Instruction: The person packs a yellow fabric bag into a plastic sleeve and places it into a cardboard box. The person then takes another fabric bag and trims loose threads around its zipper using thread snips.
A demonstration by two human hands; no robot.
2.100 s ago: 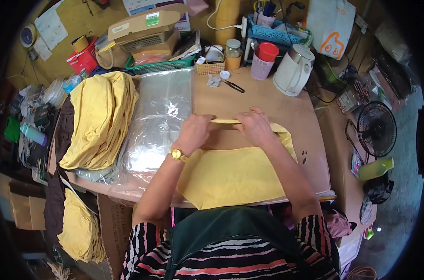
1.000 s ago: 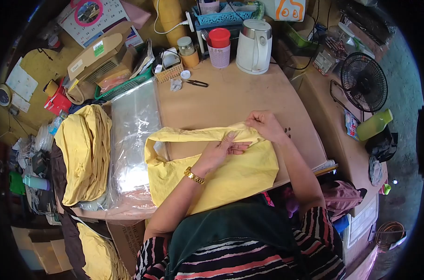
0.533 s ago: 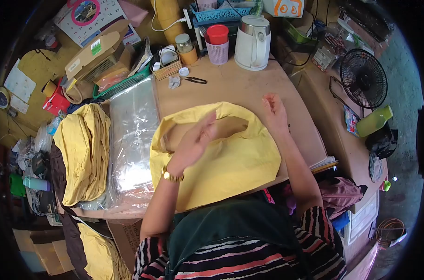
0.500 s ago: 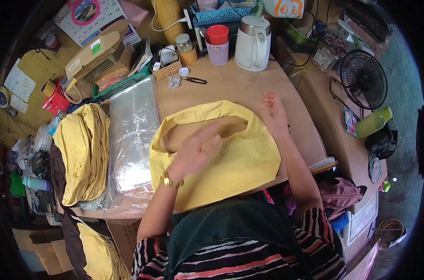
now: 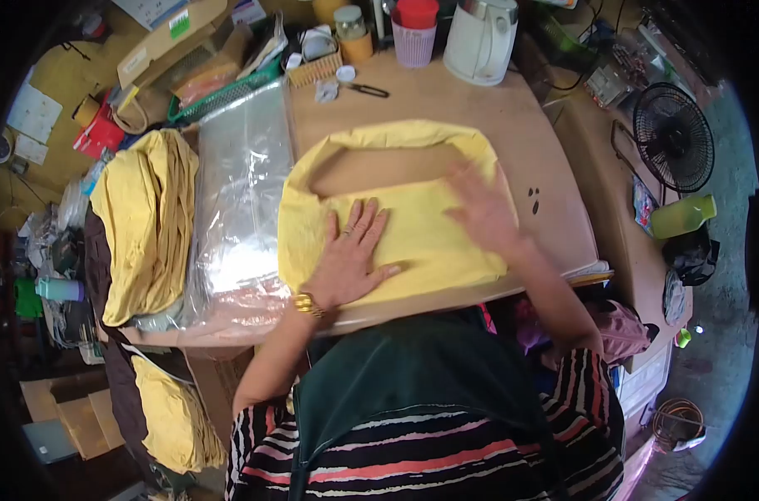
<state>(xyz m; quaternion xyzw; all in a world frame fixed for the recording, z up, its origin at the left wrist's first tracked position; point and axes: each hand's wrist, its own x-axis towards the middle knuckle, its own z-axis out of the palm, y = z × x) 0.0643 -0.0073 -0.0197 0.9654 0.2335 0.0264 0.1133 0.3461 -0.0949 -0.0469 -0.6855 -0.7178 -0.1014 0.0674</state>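
Observation:
A yellow cloth piece (image 5: 413,242), shaped like a bag with a wide opening near its far edge, lies spread on the brown-covered table. My left hand (image 5: 350,260) rests flat on its left half, fingers spread, palm down. A gold bracelet (image 5: 307,304) circles that wrist. Over the right side of the cloth is my right hand (image 5: 484,204), blurred by motion, its fingers apart and holding nothing. Whether it touches the cloth I cannot tell. Brown table covering shows through the opening.
Clear plastic sheets (image 5: 242,175) lie left of the cloth, beside a folded yellow cloth stack (image 5: 150,225). Small black scissors or snips (image 5: 368,90), a white kettle (image 5: 481,42) and a lilac cup (image 5: 413,43) are at the back. A black fan (image 5: 673,136) stands right.
My left hand has come down flat onto the cloth. My right hand has moved in from the table onto the cloth's right side. The opening looks wider and flatter; the view has tilted lower.

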